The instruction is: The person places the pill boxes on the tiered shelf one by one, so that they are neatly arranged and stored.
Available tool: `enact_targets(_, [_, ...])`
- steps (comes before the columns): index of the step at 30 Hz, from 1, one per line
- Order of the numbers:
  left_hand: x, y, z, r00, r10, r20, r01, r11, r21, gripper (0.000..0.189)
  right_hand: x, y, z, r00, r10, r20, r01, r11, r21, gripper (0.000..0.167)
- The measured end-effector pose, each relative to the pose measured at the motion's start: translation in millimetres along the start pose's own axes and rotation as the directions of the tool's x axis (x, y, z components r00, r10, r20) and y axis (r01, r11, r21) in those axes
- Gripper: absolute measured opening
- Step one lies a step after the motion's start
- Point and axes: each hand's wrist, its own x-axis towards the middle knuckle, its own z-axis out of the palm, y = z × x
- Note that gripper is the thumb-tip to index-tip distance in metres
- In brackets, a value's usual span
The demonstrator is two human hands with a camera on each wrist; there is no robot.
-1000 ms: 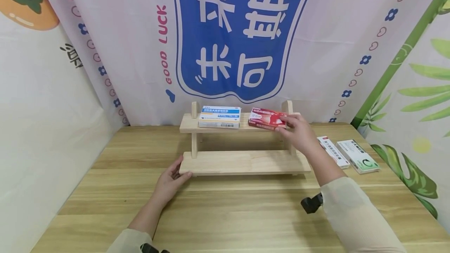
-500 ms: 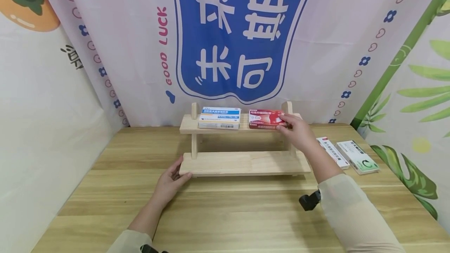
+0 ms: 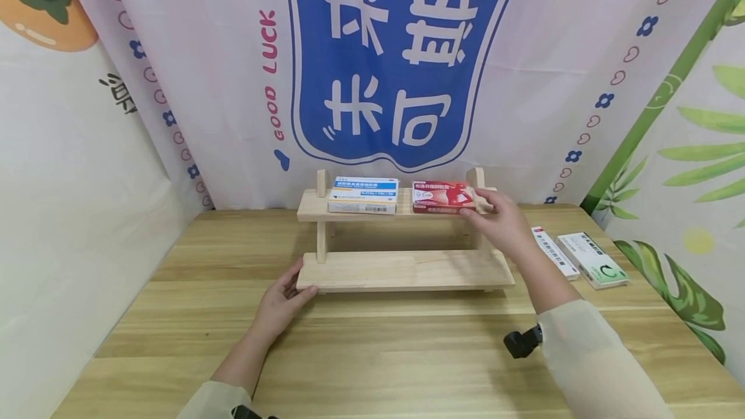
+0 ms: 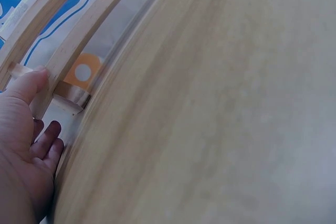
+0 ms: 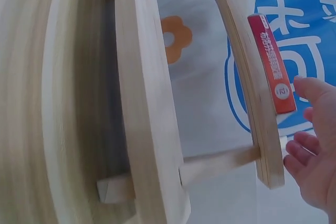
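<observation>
A two-tier wooden stand (image 3: 401, 270) sits at the back of the table. My left hand (image 3: 279, 306) holds the left end of its lower board, thumb against the front edge in the left wrist view. On the upper board lie two medicine boxes, a blue-and-white one (image 3: 363, 195) on the left and a red one (image 3: 439, 196) on the right. My right hand (image 3: 505, 224) is at the red box's right end. In the right wrist view its thumb (image 5: 310, 87) is just off the box, and the other fingers are loosely bent beside the board's end, holding nothing.
Two more medicine boxes lie on the table right of the stand: a narrow white one (image 3: 555, 254) and a white-and-green one (image 3: 593, 260). The right forearm passes close to them. A printed cloth (image 3: 233, 115) hangs behind the stand, with cloth walls on both sides.
The red box has turned from slightly slanted to square with the board's front edge. My right hand has let go and drawn slightly right. The left hand has stayed put.
</observation>
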Motion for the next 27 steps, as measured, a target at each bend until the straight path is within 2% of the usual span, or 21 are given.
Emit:
enact_targets(5, [0.5,0.3,-0.3,1.0,0.002,0.004,-0.002,1.0,-0.004,0.077,-11.0,12.5,-9.5,0.999,0.017,-0.042,-0.019,0.999,-0.027,0.07])
enact_targets(17, [0.2,0.2,0.1,1.0,-0.004,-0.002,0.004,1.0,0.001,0.077,-37.0,69.6,-26.7,0.984,0.107,-0.142,-0.12,0.989,-0.083,0.071])
enact_targets(22, [0.0,0.3,0.6,1.0,-0.011,-0.005,0.011,1.0,-0.003,0.076,-45.6,86.9,-30.4,0.973,0.187,-0.134,-0.199,0.977,-0.077,0.072])
enact_targets(27, [0.6,0.5,1.1,1.0,-0.01,-0.003,0.01,1.0,-0.009,0.076,-54.1,100.4,-31.8,0.966,0.226,-0.129,-0.235,0.97,-0.065,0.072])
